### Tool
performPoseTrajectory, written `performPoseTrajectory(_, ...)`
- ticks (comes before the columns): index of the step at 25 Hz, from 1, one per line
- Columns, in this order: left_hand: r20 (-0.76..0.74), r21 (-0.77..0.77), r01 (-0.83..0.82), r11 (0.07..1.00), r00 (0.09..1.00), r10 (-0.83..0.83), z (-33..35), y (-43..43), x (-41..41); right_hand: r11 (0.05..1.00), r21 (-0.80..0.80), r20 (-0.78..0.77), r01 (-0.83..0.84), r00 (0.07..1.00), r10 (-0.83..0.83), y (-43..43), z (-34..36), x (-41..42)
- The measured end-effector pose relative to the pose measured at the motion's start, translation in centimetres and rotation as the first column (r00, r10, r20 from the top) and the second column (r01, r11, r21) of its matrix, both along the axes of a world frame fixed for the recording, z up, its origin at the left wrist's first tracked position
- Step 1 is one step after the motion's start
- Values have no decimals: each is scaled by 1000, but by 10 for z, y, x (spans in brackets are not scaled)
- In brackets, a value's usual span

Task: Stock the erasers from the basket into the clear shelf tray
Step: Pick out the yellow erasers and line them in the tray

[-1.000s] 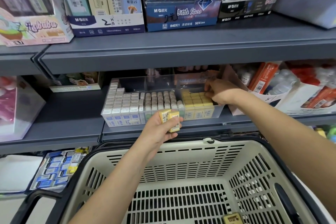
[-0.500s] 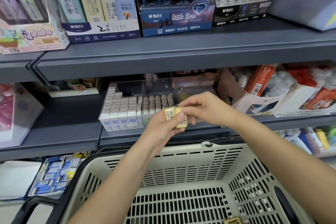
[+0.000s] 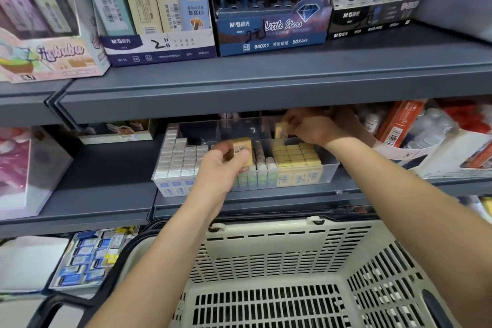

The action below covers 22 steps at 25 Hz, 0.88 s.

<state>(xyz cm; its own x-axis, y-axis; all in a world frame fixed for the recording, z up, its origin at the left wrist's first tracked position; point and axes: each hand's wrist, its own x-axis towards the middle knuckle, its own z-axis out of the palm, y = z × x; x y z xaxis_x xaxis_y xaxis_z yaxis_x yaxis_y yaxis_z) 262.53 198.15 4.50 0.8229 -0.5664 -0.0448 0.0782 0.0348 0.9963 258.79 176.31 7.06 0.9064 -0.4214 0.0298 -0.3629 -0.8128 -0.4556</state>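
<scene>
A: So, where do we have our hands?
B: Our left hand (image 3: 226,168) sits at centre frame, in front of the tray (image 3: 331,168), fingers curled round an eraser (image 3: 241,148) in a yellow sleeve.
A: And the other?
B: Our right hand (image 3: 310,129) reaches under the upper shelf (image 3: 266,82), right of centre, pinching a second eraser (image 3: 280,130) between thumb and fingertips. We hold it just above the yellow rows (image 3: 295,157) in the tray's right compartment; we cannot tell whether it touches them.
A: What else fills the tray?
B: White erasers (image 3: 178,160) stand at its left and green erasers (image 3: 262,176) in the middle, partly behind our left hand. The tray itself stands on the lower shelf (image 3: 106,194).
A: And the basket (image 3: 266,229)?
B: It fills the lower frame, its pale rim close under that lower shelf; our forearms cross above it.
</scene>
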Motion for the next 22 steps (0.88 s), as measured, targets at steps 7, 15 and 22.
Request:
performPoseTrajectory(7,34,45,-55,997,998,53,-2,-11,2,996,3,-137,-87,987,86,6,-3,3)
performPoseTrajectory(15,110,134,-21,991,994,6,4,-31,-8,914,353,185,-200,972,142,50,17,-33)
performPoseTrajectory(22,722,441,-407,800,691,-46,-8,-2,-8,984,173,216,39,973,-76,9,20,-30)
